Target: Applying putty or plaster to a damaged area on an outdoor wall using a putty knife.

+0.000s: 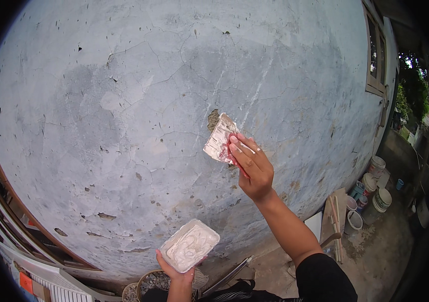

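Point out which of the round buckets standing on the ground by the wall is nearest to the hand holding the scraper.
The white bucket beside the leaning wooden boards, lowest in the cluster. It stands closest to the right hand holding the scraper; the other buckets stand farther right along the wall.

Putty knife (219, 138), blade smeared white, pressed flat against cracked wall; rectangular tray (190, 245) of white filler, held level below.

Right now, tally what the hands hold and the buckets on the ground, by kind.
Putty knife, in the right hand: 1
Tray of white filler, in the left hand: 1
Buckets along the wall's foot: about 4
Total: about 6
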The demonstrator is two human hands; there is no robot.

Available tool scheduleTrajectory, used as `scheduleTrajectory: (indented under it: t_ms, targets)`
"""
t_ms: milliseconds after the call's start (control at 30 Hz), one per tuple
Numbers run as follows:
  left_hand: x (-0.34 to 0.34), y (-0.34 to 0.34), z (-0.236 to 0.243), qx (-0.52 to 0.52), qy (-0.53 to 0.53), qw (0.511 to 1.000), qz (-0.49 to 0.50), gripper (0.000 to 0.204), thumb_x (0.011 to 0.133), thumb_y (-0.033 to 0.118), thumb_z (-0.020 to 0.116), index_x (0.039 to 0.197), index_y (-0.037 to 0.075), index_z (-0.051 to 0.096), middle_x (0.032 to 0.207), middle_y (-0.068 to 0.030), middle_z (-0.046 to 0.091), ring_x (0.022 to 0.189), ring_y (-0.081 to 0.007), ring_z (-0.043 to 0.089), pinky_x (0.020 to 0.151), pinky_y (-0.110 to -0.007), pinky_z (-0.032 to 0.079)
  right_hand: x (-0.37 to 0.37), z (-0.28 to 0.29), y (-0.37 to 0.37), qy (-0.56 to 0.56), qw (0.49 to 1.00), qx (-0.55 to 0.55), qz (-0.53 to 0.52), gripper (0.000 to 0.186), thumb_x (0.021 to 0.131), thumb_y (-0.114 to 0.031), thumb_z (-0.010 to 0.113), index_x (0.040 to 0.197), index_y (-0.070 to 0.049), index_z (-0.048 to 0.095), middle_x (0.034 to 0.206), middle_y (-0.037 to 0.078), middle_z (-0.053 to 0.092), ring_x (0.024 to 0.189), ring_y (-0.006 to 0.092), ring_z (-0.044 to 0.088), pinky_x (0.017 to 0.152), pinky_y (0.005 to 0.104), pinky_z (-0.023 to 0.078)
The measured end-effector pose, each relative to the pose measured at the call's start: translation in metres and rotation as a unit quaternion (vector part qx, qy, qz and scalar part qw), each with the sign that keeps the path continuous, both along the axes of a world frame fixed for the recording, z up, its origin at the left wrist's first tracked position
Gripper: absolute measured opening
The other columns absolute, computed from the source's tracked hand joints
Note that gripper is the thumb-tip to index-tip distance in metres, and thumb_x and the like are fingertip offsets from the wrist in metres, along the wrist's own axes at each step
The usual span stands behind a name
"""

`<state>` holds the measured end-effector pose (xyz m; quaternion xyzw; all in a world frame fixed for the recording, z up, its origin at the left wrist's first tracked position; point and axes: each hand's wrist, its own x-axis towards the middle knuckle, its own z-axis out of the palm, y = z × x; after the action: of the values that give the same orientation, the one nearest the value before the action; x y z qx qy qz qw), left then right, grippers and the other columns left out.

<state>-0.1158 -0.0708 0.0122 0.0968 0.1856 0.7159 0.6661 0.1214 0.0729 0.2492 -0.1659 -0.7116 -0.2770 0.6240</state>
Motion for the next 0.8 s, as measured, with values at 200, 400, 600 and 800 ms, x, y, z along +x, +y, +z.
scheduleTrajectory:
  t_ms: [200, 400, 600, 800]
  targets:
    - [-0.022, -0.011, 0.001, -0.022, -0.033, 0.999, 0.008, 0.102, 0.09, 0.085, 0.029, 0.16, 0.011, 0.037, 0.155, -0.0233, 0.05, 0.128, -0.0538, 0.058, 0.077, -0.077, 0.056, -0.021, -0.02, 0.026, -0.058, 0.993, 0.0, -0.102, 0.044, 0.088, -0.009, 0.074, 0.132, -0.014, 0.073, 0.138, 0.006, 0.07, 0.136, 0.0302, 0.061, 0.114, 0.0489, 0.046]
    - [-0.036, -0.008, -0.012, -0.004, -0.003, 0.999, 0.034, 0.103, 0.09, 0.085, 0.031, 0.161, 0.011, 0.035, 0.156, -0.0241, 0.048, 0.13, -0.0547, 0.057, 0.076, -0.077, 0.058, -0.035, -0.033, 0.035, -0.064, 0.993, -0.021, -0.093, 0.044, 0.087, -0.004, 0.073, 0.13, -0.01, 0.073, 0.139, 0.009, 0.069, 0.137, 0.0327, 0.06, 0.114, 0.0489, 0.046]
    - [-0.033, -0.011, -0.001, 0.007, -0.035, 0.999, 0.026, 0.102, 0.091, 0.083, 0.033, 0.162, 0.01, 0.032, 0.158, -0.0266, 0.043, 0.132, -0.0571, 0.054, 0.077, -0.078, 0.058, -0.03, -0.044, 0.026, -0.073, 0.991, -0.041, -0.101, 0.043, 0.088, -0.007, 0.072, 0.131, -0.012, 0.073, 0.139, 0.008, 0.069, 0.137, 0.0308, 0.06, 0.114, 0.0483, 0.047]
    - [-0.045, -0.013, -0.015, 0.023, 0.007, 0.998, 0.051, 0.102, 0.091, 0.083, 0.034, 0.162, 0.009, 0.032, 0.156, -0.0269, 0.045, 0.131, -0.0559, 0.055, 0.078, -0.077, 0.059, -0.014, -0.05, 0.009, -0.082, 0.99, -0.044, -0.103, 0.039, 0.089, -0.012, 0.074, 0.129, -0.013, 0.074, 0.138, 0.005, 0.071, 0.135, 0.0289, 0.062, 0.113, 0.0478, 0.048]
